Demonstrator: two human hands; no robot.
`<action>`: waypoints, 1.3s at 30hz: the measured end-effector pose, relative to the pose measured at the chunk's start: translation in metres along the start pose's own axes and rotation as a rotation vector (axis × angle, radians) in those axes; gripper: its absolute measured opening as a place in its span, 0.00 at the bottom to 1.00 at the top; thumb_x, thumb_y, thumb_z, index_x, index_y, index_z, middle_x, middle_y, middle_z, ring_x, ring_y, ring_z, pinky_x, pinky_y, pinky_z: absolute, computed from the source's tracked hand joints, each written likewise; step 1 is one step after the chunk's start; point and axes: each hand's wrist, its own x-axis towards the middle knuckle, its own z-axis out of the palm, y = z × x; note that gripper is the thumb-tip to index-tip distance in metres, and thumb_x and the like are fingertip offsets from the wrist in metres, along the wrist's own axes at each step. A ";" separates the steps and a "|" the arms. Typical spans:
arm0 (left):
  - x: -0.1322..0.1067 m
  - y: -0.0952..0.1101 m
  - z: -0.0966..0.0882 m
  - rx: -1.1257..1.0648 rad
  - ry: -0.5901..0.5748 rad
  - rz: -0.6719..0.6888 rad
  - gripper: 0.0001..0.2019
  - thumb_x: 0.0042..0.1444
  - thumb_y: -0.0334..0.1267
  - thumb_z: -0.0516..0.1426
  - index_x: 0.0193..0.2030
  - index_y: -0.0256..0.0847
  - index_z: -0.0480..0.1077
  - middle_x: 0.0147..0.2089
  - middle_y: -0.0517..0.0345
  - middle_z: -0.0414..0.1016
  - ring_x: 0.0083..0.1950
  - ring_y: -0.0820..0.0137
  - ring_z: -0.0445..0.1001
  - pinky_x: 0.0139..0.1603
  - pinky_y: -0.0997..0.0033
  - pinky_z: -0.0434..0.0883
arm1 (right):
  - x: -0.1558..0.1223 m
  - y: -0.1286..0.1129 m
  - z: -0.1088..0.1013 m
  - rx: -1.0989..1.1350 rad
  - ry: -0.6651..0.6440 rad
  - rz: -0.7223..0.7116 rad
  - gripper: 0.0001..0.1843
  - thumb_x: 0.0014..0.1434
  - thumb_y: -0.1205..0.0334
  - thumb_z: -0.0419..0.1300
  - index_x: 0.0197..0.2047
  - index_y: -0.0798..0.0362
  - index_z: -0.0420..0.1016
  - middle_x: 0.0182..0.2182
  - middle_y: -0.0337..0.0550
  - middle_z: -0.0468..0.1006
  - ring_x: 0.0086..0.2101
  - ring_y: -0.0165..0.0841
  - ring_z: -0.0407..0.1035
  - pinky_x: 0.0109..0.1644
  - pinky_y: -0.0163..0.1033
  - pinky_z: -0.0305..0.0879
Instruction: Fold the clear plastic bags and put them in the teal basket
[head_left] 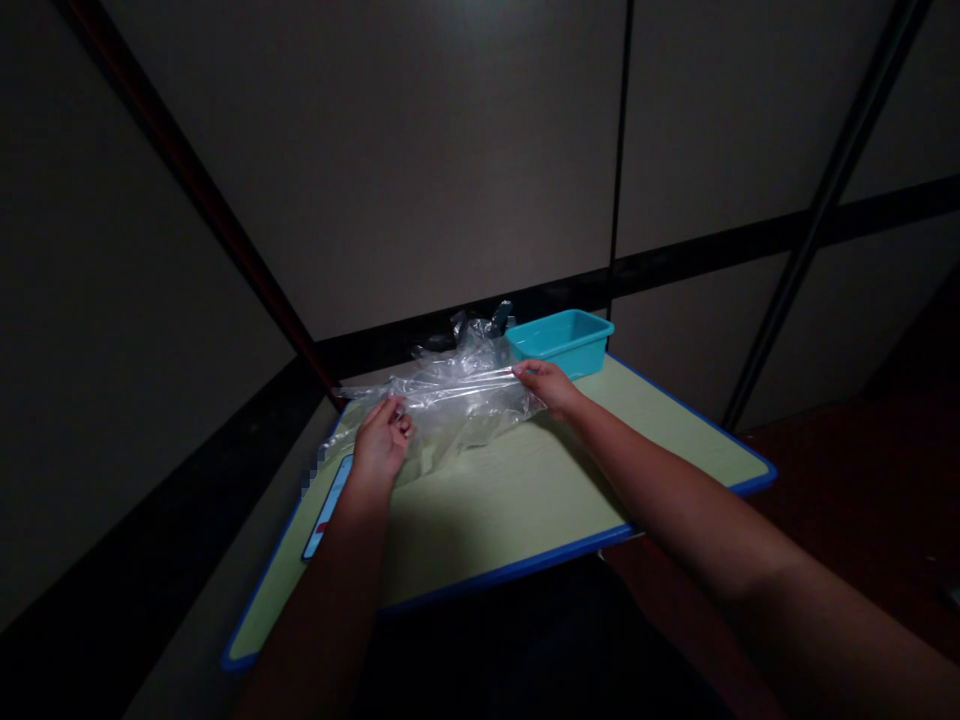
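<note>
Surface (517, 510) with a blue rim carries everything. Plastic (457, 400) spreads along its far edge, drawn into taut creases; too hard a pull could tear it. Tub (585, 360) stands at the far right corner, and snagged folds could drag it. Left hand (382, 437) and right hand (546, 386) pinch the plastic between their fingers; slick, it might slip. Phone (330, 508) lies by the left edge, where a careless sweep could knock it off.

Glossy, crinkled plastic sheet (461, 402), smooth plastic tub (586, 361) and matt tabletop (517, 510).
</note>
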 end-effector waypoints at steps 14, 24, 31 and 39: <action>-0.004 0.001 0.008 0.145 0.022 -0.084 0.19 0.56 0.54 0.51 0.31 0.37 0.70 0.35 0.53 0.76 0.34 0.70 0.75 0.31 0.74 0.70 | 0.003 0.005 0.000 -0.069 -0.004 -0.062 0.20 0.39 0.47 0.65 0.28 0.54 0.68 0.18 0.33 0.67 0.19 0.25 0.55 0.23 0.32 0.47; -0.017 -0.009 0.007 0.457 -0.234 -0.296 0.15 0.49 0.36 0.62 0.44 0.36 0.70 0.30 0.56 0.75 0.24 0.74 0.72 0.27 0.76 0.70 | -0.002 -0.001 0.003 -0.062 0.010 -0.047 0.19 0.41 0.48 0.62 0.29 0.54 0.69 0.16 0.32 0.65 0.16 0.23 0.51 0.20 0.31 0.45; -0.015 -0.004 0.009 0.308 -0.142 -0.381 0.05 0.54 0.32 0.55 0.35 0.33 0.70 0.18 0.65 0.63 0.15 0.78 0.63 0.14 0.80 0.61 | -0.001 0.005 0.005 -0.057 -0.123 -0.041 0.18 0.44 0.47 0.62 0.29 0.55 0.70 0.12 0.29 0.61 0.14 0.22 0.51 0.17 0.30 0.43; -0.006 0.011 0.008 -0.132 -0.037 -0.219 0.10 0.58 0.37 0.52 0.27 0.38 0.65 0.23 0.61 0.69 0.23 0.75 0.70 0.24 0.77 0.69 | -0.008 0.000 0.007 -0.078 -0.418 0.069 0.16 0.38 0.56 0.67 0.27 0.55 0.68 0.13 0.29 0.64 0.14 0.23 0.56 0.16 0.29 0.52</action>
